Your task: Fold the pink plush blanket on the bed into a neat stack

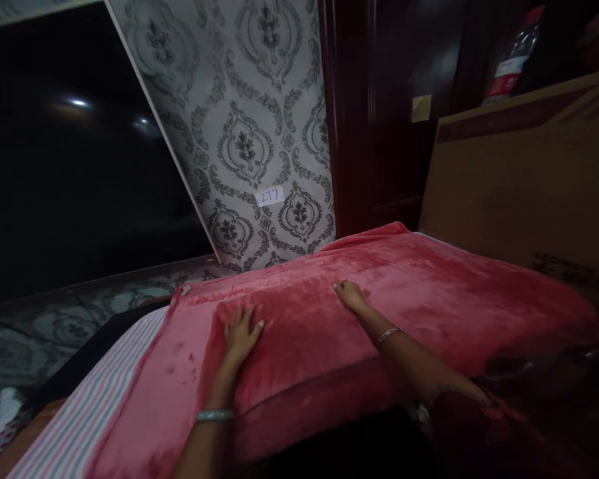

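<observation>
dim, corners nearly black | glare spots on dark screen (80, 166) | edges warped, soft

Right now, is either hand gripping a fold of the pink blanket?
No. Both the left hand and right hand lie flat, palms down, on the pink blanket.

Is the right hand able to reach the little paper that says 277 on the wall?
Probably yes: the right hand lies flat on the pink blanket, and nothing stands between it and the 277 label above.

blanket (404, 299) on bed, cardboard (519, 179) behind
</observation>
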A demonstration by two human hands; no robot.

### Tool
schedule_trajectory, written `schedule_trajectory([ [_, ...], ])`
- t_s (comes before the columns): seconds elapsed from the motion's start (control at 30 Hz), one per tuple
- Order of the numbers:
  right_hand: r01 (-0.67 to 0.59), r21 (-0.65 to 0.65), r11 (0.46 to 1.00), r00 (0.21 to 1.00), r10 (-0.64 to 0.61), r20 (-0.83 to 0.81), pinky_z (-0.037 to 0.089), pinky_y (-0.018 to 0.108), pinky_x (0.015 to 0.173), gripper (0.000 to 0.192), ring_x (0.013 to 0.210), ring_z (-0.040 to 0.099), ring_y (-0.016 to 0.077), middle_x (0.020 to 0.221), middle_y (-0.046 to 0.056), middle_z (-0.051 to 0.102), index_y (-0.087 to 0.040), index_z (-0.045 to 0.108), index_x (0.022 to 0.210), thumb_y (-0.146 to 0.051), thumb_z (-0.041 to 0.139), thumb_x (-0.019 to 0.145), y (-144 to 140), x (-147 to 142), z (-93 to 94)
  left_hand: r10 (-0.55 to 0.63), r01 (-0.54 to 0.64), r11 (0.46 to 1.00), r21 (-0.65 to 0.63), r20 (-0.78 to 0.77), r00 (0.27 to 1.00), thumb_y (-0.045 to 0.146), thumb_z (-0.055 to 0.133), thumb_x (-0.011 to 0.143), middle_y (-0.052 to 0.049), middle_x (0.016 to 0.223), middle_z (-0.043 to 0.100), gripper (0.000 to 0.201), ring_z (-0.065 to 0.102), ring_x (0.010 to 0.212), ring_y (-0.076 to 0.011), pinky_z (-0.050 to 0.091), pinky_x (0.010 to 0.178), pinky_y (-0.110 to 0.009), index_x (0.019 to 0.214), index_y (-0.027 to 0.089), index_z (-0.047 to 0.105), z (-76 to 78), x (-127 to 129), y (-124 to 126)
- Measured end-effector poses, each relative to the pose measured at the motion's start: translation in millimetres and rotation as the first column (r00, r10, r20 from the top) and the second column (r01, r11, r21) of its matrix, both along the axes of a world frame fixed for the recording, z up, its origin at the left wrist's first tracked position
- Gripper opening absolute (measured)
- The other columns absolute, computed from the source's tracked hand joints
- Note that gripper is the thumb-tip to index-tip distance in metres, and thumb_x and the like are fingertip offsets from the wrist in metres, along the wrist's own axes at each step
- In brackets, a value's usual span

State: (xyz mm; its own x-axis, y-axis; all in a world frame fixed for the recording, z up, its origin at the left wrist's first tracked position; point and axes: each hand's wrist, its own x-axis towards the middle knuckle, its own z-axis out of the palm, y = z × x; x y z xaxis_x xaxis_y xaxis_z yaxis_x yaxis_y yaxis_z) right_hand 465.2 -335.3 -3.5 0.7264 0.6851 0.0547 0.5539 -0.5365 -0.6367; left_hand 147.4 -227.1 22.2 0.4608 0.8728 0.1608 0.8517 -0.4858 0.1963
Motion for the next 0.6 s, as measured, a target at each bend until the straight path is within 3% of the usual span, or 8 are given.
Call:
schedule_trajectory([
  [0.17, 0.007, 0.033, 0.999, 0.996, -0.005, -0.085, 0.042, 0.023, 0.067, 0.034, 0.081, 0.067, 0.0185, 0.088, 0.011, 0.074, -0.014, 0.073, 0.086, -0.037, 0.050, 0.098, 9, 13, 8.5, 0.308, -0.296, 0.950, -0.098, 0.149, 0.940, 0.043, 0.050, 0.091, -0.020, 0.150, 0.048, 0.058, 0.044, 0.140, -0.0367, 0.040, 0.110, -0.054, 0.141, 0.014, 0.054, 27.5, -35, 31],
  [0.3, 0.018, 0.065, 0.998, 0.987, -0.007, -0.161, 0.048, 0.027, 0.068, 0.028, 0.069, 0.063, 0.0147, 0.081, 0.004, 0.070, -0.014, 0.069, 0.090, -0.036, 0.054, 0.097, 23, 15, 11.0, 0.394, -0.360, 0.911, -0.199, 0.170, 0.903, 0.035, 0.049, 0.091, -0.025, 0.126, 0.067, 0.051, 0.062, 0.122, -0.0310, 0.051, 0.096, -0.035, 0.127, 0.003, 0.063, 39.1, -48, 57],
  [0.47, 0.038, 0.136, 0.990, 0.984, -0.013, -0.179, 0.051, 0.027, 0.072, 0.023, 0.079, 0.068, 0.0177, 0.093, 0.007, 0.073, -0.013, 0.069, 0.107, -0.028, 0.059, 0.092, 44, 8, 15.6, 0.467, -0.413, 0.872, -0.263, 0.191, 0.863, 0.042, 0.048, 0.090, -0.030, 0.104, 0.072, 0.048, 0.070, 0.104, -0.0373, 0.055, 0.084, -0.039, 0.098, 0.001, 0.072, 38.2, -40, 78],
  [0.6, 0.052, 0.216, 0.975, 0.992, -0.025, -0.124, 0.049, 0.025, 0.083, 0.040, 0.102, 0.067, 0.0213, 0.114, 0.010, 0.072, -0.017, 0.062, 0.129, -0.022, 0.058, 0.090, 51, -4, 10.0, 0.504, -0.455, 0.859, -0.235, 0.236, 0.831, 0.041, 0.049, 0.089, -0.026, 0.109, 0.072, 0.042, 0.069, 0.106, -0.0370, 0.054, 0.086, -0.042, 0.104, 0.008, 0.070, 24.8, -25, 75],
])
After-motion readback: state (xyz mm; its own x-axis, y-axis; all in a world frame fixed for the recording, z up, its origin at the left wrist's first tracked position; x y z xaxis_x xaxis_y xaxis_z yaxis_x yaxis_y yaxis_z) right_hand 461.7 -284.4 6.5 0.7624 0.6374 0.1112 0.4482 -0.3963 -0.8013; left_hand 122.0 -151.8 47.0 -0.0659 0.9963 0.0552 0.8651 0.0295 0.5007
